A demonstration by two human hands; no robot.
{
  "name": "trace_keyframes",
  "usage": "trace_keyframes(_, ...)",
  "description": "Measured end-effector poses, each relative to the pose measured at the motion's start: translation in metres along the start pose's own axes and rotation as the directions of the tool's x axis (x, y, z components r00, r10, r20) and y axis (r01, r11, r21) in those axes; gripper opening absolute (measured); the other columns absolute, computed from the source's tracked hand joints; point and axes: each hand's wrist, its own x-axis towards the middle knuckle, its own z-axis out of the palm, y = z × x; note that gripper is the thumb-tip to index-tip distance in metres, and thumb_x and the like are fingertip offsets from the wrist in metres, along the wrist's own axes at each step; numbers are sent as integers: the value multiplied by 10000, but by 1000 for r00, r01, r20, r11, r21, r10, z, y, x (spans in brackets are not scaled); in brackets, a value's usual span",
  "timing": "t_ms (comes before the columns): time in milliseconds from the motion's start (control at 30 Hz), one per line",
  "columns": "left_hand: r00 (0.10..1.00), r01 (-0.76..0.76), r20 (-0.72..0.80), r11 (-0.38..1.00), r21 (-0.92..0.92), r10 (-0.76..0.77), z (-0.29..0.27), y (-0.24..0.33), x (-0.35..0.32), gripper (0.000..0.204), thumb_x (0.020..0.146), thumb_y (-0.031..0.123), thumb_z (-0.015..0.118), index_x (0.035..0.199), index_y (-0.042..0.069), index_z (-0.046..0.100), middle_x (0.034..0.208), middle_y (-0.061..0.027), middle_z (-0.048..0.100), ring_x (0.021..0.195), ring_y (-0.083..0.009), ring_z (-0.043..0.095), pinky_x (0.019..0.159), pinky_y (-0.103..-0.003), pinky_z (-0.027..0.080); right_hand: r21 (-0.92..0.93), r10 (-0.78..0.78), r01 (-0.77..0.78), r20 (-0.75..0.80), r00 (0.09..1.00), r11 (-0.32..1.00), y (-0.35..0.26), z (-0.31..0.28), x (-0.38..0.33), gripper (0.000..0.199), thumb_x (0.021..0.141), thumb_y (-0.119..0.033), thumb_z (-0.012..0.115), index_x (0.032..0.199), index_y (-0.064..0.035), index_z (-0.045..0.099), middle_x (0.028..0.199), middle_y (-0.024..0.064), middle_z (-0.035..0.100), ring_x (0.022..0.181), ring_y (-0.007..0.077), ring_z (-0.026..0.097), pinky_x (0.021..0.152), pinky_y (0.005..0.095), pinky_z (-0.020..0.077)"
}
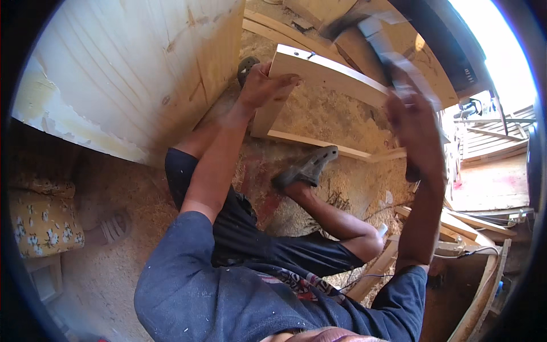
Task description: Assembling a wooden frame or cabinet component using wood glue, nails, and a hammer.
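Observation:
A pale wooden frame (336, 73) stands on the sawdust-strewn floor, one board uppermost. My left hand (265, 86) is closed round its near left corner, the thumb lying along the board. Close to that hand, a nail (311, 55) sticks up from the board's top edge, with a dark spot beside it. On the right, my right hand (417, 128) grips a hammer (380, 43), raised and smeared by motion. The hammer's head is up and away from the nail, and its exact shape is blurred.
A large plywood panel (142, 68) rises at the left. My shoe (307, 168) rests near the frame's lower rail. Wood offcuts (464, 228) and a cable (464, 252) lie at right. A person in a floral garment (45, 222) is at far left.

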Motion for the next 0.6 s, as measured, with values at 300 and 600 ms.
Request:
trace_keyframes(300,997,-70,40,992,106,66,11,10,-16,266,917,139,771,1147,13,732,1011,-58,764,920,-99,695,831,-275,549,-326,188,-160,55,981,932,13,20,-14,110,896,-130,723,855,-29,704,821,86,708,696,203,627,685,339,528)
trace_keyframes(600,997,-57,47,998,20,56,17,-13,6,246,913,133,775,1123,8,739,991,-36,759,899,-88,683,808,-278,547,254,151,-38,-444,883,966,82,-107,16,222,968,-96,561,1142,16,641,797,105,708,732,164,652,754,291,534)
